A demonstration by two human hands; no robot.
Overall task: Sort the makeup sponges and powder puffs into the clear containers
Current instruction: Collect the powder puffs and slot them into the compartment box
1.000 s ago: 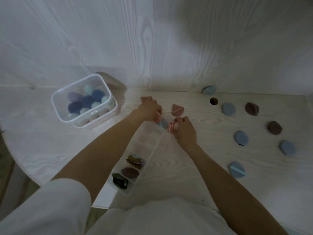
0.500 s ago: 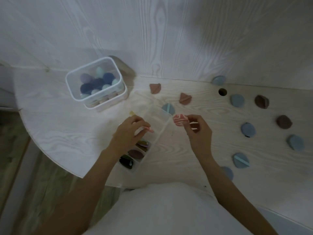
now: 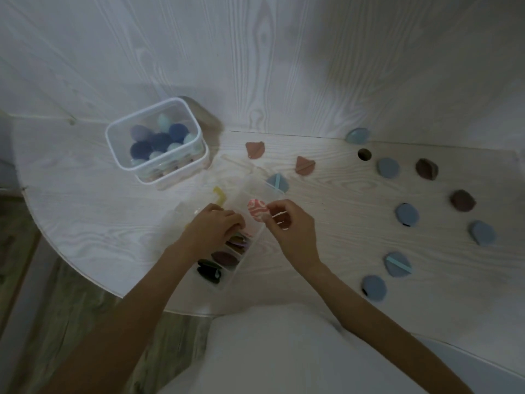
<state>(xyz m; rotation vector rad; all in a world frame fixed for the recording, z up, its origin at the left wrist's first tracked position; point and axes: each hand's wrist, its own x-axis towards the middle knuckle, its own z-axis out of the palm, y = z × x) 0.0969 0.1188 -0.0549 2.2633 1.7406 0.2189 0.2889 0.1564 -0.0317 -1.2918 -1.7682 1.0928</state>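
Note:
A long clear divided organizer (image 3: 257, 191) lies in front of me, with dark puffs in its near compartments. My right hand (image 3: 292, 226) pinches a pink marbled puff (image 3: 257, 209) just above the organizer's middle. My left hand (image 3: 211, 230) reaches into a compartment, fingers curled; a pink puff shown earlier in it is now hidden. A clear tub (image 3: 156, 139) at the back left holds several blue and teal sponges. Loose blue puffs (image 3: 406, 214) and brown puffs (image 3: 462, 200) lie scattered on the right.
Two pinkish-brown puffs (image 3: 304, 165) and a blue puff (image 3: 277, 182) lie beyond the organizer. A yellow piece (image 3: 220, 194) sits left of it. The white table (image 3: 85, 223) has a round cable hole (image 3: 364, 154), a curved left edge, and a wall panel behind.
My hands drew back from the organizer's far end toward its middle. The left hand lowered into a compartment, and the right hand brought the marbled puff over the organizer.

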